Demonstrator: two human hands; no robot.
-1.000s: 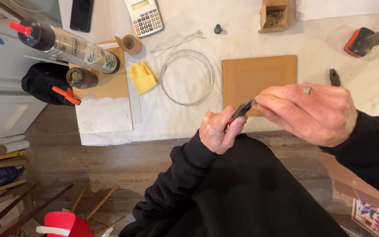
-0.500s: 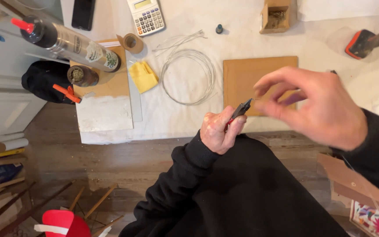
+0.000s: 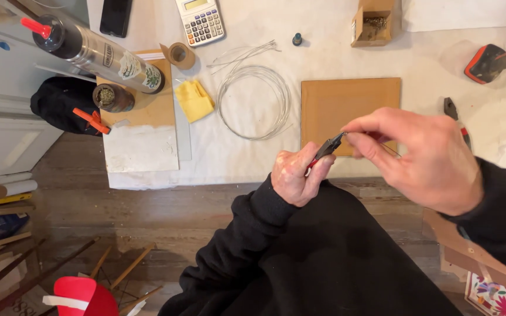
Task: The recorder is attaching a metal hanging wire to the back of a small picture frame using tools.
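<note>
left hand (image 3: 296, 177) fisted round small pliers (image 3: 325, 149), red handles buried in the palm, dark nose pointing up and right. right hand (image 3: 421, 153) pinches a thin wire (image 3: 389, 150) at the plier tips, probably so the nose can grip or bend its end. both held up near the body, just over the near table edge, in front of the brown board (image 3: 346, 105). wire is fine, grey, mostly hidden by fingers. wire coil (image 3: 255, 103) lies left of the board, yellow cloth (image 3: 194, 99) further left.

Wire coil (image 3: 253, 102) left of board (image 3: 346, 105), calculator (image 3: 200, 21) behind coil, box (image 3: 372, 24) behind board
</note>
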